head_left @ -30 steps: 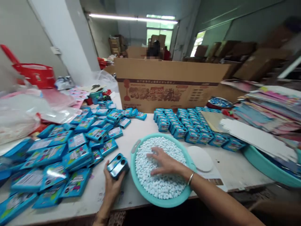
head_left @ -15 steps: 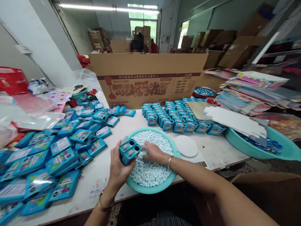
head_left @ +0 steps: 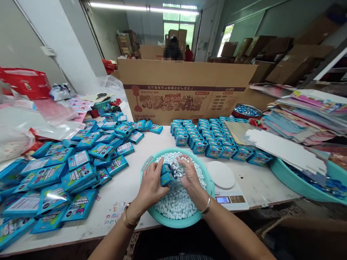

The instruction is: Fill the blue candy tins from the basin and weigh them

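A turquoise basin [head_left: 177, 223] full of small pale candies [head_left: 176, 207] stands at the front edge of the table. Over its left half, my left hand [head_left: 153, 182] is wrapped round a small blue box [head_left: 166, 175], which is tilted toward the candies. Close to the right of the box, my right hand [head_left: 191, 175] is cupped with its fingers curled around some pale candies. A scale [head_left: 231, 200] with a round white plate [head_left: 221, 174] stands just right of the basin.
Many flat blue packets [head_left: 78, 177] are heaped on the left. Rows of upright blue boxes [head_left: 214, 150] stand behind the basin, before a large carton [head_left: 173, 77]. On the right is another turquoise basin [head_left: 282, 175] under white card [head_left: 287, 148]. A person [head_left: 173, 48] is beyond the carton.
The blue box in my left hand has moved right and tipped over the candies. My right hand has come up out of the candies with some in its fingers. The view has turned slightly left.
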The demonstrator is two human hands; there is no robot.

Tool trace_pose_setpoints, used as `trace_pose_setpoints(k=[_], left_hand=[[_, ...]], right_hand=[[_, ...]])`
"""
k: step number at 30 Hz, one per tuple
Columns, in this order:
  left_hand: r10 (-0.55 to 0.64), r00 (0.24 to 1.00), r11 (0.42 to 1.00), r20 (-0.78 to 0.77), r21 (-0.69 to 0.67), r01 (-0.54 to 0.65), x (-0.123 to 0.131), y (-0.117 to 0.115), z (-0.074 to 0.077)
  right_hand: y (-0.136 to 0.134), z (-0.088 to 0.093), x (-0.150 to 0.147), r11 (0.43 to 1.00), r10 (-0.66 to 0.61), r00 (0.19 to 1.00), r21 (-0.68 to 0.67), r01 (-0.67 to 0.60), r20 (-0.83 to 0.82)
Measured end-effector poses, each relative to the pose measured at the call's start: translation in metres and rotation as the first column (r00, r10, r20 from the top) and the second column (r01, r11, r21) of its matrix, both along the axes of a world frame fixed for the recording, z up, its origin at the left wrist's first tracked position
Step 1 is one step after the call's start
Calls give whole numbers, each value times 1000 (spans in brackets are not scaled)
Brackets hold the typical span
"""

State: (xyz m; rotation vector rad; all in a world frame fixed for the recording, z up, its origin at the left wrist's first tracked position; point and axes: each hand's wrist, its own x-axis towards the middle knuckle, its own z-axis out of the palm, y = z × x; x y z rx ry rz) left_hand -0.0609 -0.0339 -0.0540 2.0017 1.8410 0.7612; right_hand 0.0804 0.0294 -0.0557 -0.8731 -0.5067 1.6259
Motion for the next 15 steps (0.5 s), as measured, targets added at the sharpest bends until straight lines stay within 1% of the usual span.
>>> trace_pose_setpoints(k=[2, 4, 8, 12, 15], left_hand=[[9, 1000, 1000, 24, 29, -10, 2, 1, -2], [10, 997, 997, 81, 76, -16, 2, 1, -5], [-49, 981, 986, 190, 163, 17, 1, 3, -13], [-99, 972, 984, 213, 164, 64, -2, 5, -18], [-121, 966, 984, 231, 153, 86, -6, 6, -17]], right_hand=[[-3, 6, -5, 997, -50, 998, 63, 52, -32], [-4, 12, -7, 989, -64, 997, 131, 69, -41], [1, 23, -7, 972, -96, 995, 218, 92, 5], [5, 27, -9, 963, -107, 989, 258, 77, 101], [6, 28, -12, 957, -77, 992, 286, 45, 101]])
